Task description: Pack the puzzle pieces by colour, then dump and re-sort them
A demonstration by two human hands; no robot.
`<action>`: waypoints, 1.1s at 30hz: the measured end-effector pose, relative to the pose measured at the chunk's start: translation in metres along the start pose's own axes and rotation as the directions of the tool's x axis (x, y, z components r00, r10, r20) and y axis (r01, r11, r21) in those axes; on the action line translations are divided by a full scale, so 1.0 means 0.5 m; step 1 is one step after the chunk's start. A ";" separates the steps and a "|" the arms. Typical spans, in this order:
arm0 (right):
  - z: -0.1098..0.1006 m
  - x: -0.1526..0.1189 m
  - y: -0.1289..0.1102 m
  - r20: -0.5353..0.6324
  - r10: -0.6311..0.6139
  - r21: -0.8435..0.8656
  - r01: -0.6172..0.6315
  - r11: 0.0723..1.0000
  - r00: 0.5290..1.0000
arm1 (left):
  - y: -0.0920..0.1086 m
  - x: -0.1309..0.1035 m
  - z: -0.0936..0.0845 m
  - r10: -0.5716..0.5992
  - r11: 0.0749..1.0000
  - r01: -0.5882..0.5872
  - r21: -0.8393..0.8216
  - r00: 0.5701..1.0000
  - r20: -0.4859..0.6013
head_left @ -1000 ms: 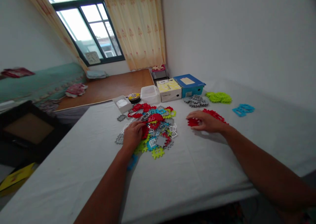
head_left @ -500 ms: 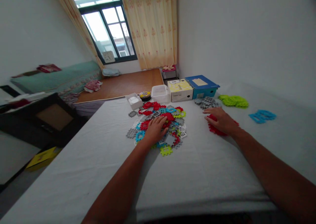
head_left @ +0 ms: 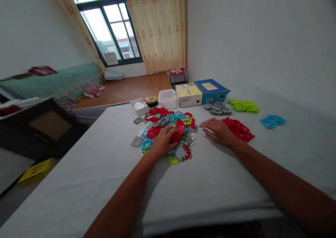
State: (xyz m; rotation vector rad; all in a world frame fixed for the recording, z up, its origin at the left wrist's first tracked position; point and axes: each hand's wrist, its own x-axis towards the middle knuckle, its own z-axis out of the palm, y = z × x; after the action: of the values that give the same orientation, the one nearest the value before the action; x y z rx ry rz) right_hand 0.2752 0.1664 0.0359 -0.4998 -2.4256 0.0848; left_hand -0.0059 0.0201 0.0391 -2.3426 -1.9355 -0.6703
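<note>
A heap of mixed red, blue, grey, white and green notched plastic tiles [head_left: 181, 153] lies mid-table. My left hand [head_left: 164, 140] rests on it, fingers bent around a red tile [head_left: 180, 128]. Between the heap and the red pile [head_left: 238, 129] is my right hand [head_left: 217, 131], fingers apart and holding nothing, just above the cloth. Sorted by colour, a grey pile [head_left: 218, 108], a lime green pile [head_left: 244, 106] and a few blue pieces [head_left: 273, 121] sit farther right.
Along the back edge of the white-clothed table [head_left: 105, 168] stand a small white box [head_left: 139, 107], a round black-and-yellow tin [head_left: 151, 101], a clear plastic tub [head_left: 168, 98], a yellow-and-white box [head_left: 189, 95] and a blue box [head_left: 212, 90]. A wall borders the right side.
My right hand has moved left from the red pile, which now shows fully. My left hand has stayed over the heap, closing on a red tile. The view has shifted slightly.
</note>
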 end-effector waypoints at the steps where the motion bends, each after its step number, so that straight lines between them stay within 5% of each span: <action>1: -0.006 -0.001 0.008 -0.009 0.051 -0.013 -0.051 0.999 0.999 | 0.000 -0.001 -0.003 -0.002 1.000 0.002 0.009 1.000 -0.006; 4: -0.033 -0.015 0.041 0.010 0.165 0.018 -0.165 0.986 0.986 | -0.003 -0.003 -0.013 -0.015 0.999 0.017 0.027 0.998 -0.062; 9: -0.061 -0.043 0.079 0.311 -0.001 0.154 -0.049 0.987 0.950 | -0.005 0.000 -0.010 -0.010 1.000 0.004 -0.026 0.980 -0.200; 12: -0.060 -0.040 0.077 0.292 0.022 0.094 -0.052 0.994 0.956 | 0.008 -0.001 -0.007 0.012 0.981 -0.047 -0.187 0.982 -0.186; 17: -0.038 -0.007 -0.010 0.099 0.108 0.255 -0.130 0.958 0.989 | 0.049 -0.002 -0.010 0.036 0.877 -0.100 -0.470 0.989 -0.143; 21: 0.000 0.013 -0.107 0.213 0.080 0.536 -0.185 0.823 0.974 | 0.076 -0.006 -0.002 0.120 0.832 -0.139 -0.536 0.990 -0.070; 24: 0.018 0.023 -0.125 0.237 0.063 0.582 -0.193 0.790 0.970 | 0.081 -0.011 0.008 0.210 0.846 -0.208 -0.491 0.976 -0.052; 28: -0.013 0.016 -0.050 0.157 0.264 0.489 -0.307 0.817 0.952 | 0.067 -0.013 0.014 0.224 0.908 -0.243 -0.341 0.970 -0.095; 33: -0.090 -0.040 0.099 -0.077 0.536 0.142 -0.522 0.841 0.841 | 0.028 -0.001 0.012 0.092 0.980 -0.132 -0.147 0.964 -0.249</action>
State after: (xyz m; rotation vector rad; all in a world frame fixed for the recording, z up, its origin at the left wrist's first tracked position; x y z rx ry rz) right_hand 0.3335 0.2019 0.0503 -1.0822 -2.0896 0.4207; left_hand 0.0089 0.0184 0.0366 -2.3078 -1.6909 -1.0836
